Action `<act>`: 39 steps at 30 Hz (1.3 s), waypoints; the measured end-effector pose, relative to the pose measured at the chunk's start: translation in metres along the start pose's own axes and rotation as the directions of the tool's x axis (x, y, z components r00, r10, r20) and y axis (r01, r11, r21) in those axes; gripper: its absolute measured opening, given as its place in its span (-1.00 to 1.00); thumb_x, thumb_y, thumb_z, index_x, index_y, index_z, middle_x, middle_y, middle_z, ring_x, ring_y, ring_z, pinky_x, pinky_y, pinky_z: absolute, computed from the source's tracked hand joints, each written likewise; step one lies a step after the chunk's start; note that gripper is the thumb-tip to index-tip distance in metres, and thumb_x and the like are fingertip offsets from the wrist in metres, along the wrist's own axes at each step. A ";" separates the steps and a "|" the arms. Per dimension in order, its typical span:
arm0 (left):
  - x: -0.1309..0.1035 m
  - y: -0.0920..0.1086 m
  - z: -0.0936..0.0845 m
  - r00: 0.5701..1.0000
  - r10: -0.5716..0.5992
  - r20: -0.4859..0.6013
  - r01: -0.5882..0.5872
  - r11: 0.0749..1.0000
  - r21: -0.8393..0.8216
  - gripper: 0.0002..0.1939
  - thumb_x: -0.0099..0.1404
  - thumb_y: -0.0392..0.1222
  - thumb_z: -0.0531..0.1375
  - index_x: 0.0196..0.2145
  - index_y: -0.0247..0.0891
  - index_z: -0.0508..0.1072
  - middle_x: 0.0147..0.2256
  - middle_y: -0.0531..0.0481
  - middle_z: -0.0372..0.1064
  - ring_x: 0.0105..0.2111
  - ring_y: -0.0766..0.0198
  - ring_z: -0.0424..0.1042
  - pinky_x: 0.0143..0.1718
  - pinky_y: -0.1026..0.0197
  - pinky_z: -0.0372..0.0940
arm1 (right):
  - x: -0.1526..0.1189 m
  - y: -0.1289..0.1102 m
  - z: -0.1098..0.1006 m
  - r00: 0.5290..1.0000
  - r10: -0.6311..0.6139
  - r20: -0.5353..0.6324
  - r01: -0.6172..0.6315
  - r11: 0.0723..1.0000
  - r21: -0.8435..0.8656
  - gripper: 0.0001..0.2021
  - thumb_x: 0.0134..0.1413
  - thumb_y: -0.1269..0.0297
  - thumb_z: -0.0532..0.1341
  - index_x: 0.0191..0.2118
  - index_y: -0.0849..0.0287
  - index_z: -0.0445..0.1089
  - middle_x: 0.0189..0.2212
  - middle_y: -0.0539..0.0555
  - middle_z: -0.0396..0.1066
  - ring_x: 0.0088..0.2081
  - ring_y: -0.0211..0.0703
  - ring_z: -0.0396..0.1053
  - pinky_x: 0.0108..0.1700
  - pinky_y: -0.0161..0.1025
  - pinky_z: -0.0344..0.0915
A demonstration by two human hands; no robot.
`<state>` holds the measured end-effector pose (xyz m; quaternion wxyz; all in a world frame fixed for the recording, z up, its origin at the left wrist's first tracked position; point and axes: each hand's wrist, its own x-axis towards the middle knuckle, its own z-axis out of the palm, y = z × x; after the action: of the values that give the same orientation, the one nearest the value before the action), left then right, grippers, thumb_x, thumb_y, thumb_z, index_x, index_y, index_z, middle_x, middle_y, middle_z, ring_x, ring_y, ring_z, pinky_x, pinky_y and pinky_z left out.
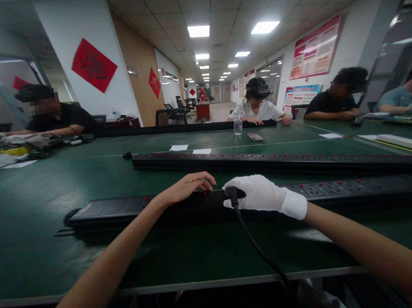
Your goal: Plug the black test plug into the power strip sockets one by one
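The left forearm (102, 265) reaches up diagonally from the lower left corner, bare along its visible length, to a nearly straight left wrist (161, 200). The left hand (188, 186) is bare, its back facing mostly upward, with fingers (199, 176) loosely bent and pointing right. The right forearm (369, 242), also bare, slants in from the lower right. The right hand (256, 193) wears a white glove (267, 193) whose cuff (294, 204) encircles the wrist; its fingers point left, curled into a grip. The hands are near each other — apart, not touching.
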<state>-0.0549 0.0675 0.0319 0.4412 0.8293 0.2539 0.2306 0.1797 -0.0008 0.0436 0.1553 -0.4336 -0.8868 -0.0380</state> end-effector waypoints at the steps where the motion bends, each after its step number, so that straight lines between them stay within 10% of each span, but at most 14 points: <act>1: 0.000 0.000 0.000 1.000 -0.008 0.007 0.008 1.000 0.003 -0.74 0.31 -0.23 -0.09 -0.16 -0.26 0.32 -0.26 -0.02 0.34 -0.24 0.30 0.32 -0.14 0.18 0.18 | 0.000 0.000 0.000 1.000 -0.002 0.000 0.002 1.000 0.002 -0.60 0.03 -0.10 0.07 -0.13 0.05 0.34 -0.23 0.03 0.43 -0.24 -0.17 0.39 -0.23 -0.28 0.24; 39: 0.001 -0.004 0.000 0.999 0.002 -0.040 0.001 0.997 0.081 -0.88 0.24 -0.22 0.00 -0.26 -0.28 0.23 -0.29 -0.02 0.34 -0.25 0.27 0.32 -0.15 0.17 0.19 | -0.001 0.002 0.002 1.000 0.008 -0.006 -0.008 1.000 -0.008 -0.59 0.04 -0.10 0.06 -0.11 0.05 0.33 -0.22 0.03 0.43 -0.24 -0.16 0.39 -0.23 -0.27 0.24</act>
<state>-0.0549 0.0702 0.0283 0.4018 0.8418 0.2718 0.2367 0.1811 -0.0002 0.0409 0.1565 -0.4374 -0.8845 -0.0424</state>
